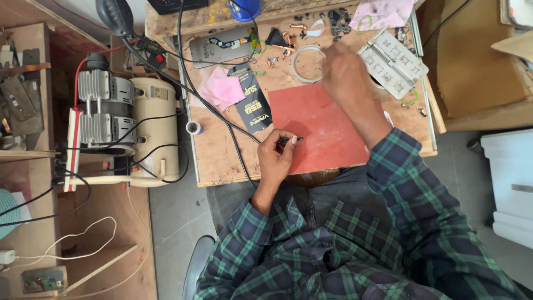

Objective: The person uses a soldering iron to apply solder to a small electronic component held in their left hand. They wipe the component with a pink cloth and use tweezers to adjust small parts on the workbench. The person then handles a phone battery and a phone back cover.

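Note:
My left hand point(276, 154) pinches a small dark part point(290, 140) at the near left edge of a red mat point(327, 125) on the wooden workbench point(216, 155). My right hand point(345, 75) reaches to the far side of the mat, its fingers next to a white tape ring point(300, 64) and a white hinged plastic case point(393, 61); whether it grips anything is hidden by the back of the hand. Both sleeves are dark green and blue plaid.
A black pouch point(252, 103), pink cloth point(225, 89), a phone back panel point(222, 47) and several tiny screws and copper bits lie on the bench. A cream air compressor point(130, 130) with black cables stands left. A small tape roll point(193, 128) sits at the bench's left edge.

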